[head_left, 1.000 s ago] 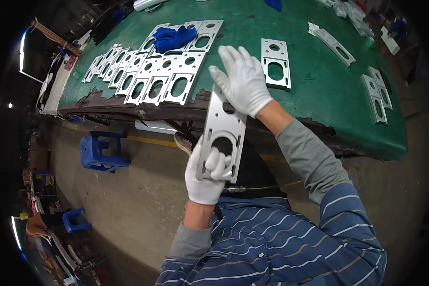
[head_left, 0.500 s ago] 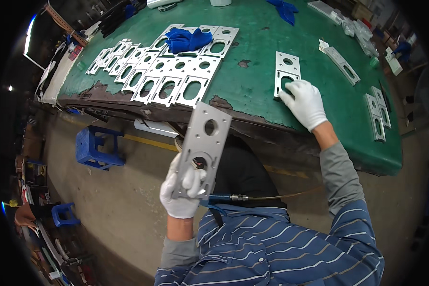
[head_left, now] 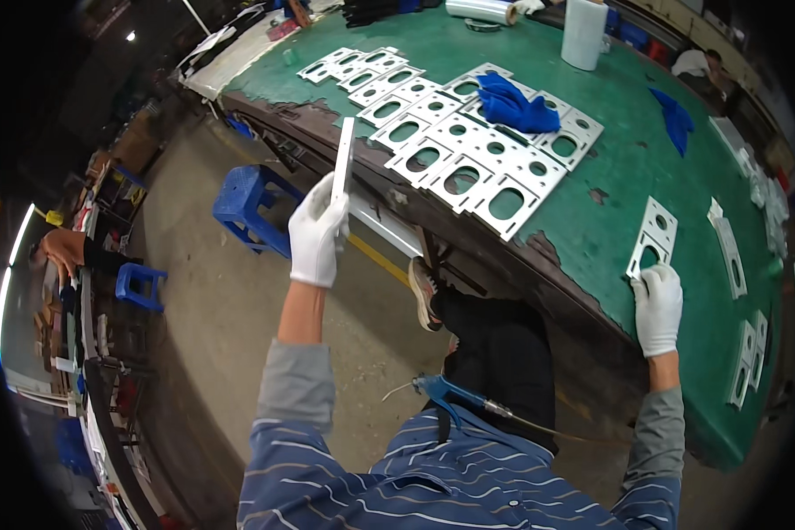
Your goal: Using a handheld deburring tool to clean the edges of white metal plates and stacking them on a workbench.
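Note:
My left hand (head_left: 316, 234), in a white glove, is raised off the table's near edge and closed on a silver metal plate (head_left: 344, 159). That plate is turned edge-on, so its holes are hidden. On the green table at the right, my gloved right hand (head_left: 659, 311) grips the near end of another metal plate (head_left: 659, 221), which has a large oval cutout and smaller holes. Many similar plates (head_left: 539, 168) lie in staggered rows left of it, with a crumpled blue cloth (head_left: 514, 104) on top. A blue air gun (head_left: 450, 391) with a hose rests at my lap.
The green table (head_left: 592, 252) has a worn, torn near edge. More plates (head_left: 740, 362) and a narrow strip (head_left: 727, 252) lie at its right side. A second blue cloth (head_left: 673, 119) and a white roll (head_left: 584, 35) are farther back. A blue stool (head_left: 243, 203) stands at the left.
The view has swung left. My left hand has turned its plate from face-on to edge-on and moved it up and away from my body. My right hand remains at the plate on the table.

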`<action>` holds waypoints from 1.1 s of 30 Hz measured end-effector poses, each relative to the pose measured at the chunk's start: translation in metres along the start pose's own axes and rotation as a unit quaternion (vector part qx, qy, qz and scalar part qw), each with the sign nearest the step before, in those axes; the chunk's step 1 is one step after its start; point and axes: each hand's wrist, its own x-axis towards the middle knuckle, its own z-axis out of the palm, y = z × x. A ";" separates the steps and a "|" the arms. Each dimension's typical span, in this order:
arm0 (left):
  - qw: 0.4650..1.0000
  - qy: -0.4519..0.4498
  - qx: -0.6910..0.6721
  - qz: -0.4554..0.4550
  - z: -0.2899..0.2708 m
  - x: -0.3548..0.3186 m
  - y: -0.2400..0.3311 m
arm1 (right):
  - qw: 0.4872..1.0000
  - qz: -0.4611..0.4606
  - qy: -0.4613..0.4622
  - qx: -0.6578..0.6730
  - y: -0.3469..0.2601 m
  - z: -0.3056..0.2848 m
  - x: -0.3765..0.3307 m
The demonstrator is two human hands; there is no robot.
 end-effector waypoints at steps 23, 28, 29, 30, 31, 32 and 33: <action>0.736 -0.098 0.650 0.159 -0.010 0.321 -0.106 | 0.997 0.052 -0.054 0.019 -0.003 0.008 0.005; 0.806 -0.023 0.561 0.184 0.042 0.340 -0.118 | 0.997 0.037 -0.065 0.008 0.003 0.007 0.001; 0.813 -0.039 0.546 0.201 0.048 0.334 -0.119 | 0.997 0.059 -0.043 0.011 0.005 0.006 0.000; 0.856 0.001 0.472 0.212 0.052 0.324 -0.118 | 0.998 0.050 -0.047 0.004 0.007 0.006 -0.001; 0.891 0.040 0.394 0.222 0.054 0.310 -0.116 | 0.998 0.042 -0.050 -0.002 0.007 0.007 0.000; 0.918 0.080 0.313 0.230 0.054 0.292 -0.114 | 0.998 0.032 -0.052 -0.008 0.008 0.007 0.001; 0.941 0.138 0.231 0.207 0.054 0.272 -0.110 | 0.998 0.006 -0.063 -0.018 0.007 0.007 0.003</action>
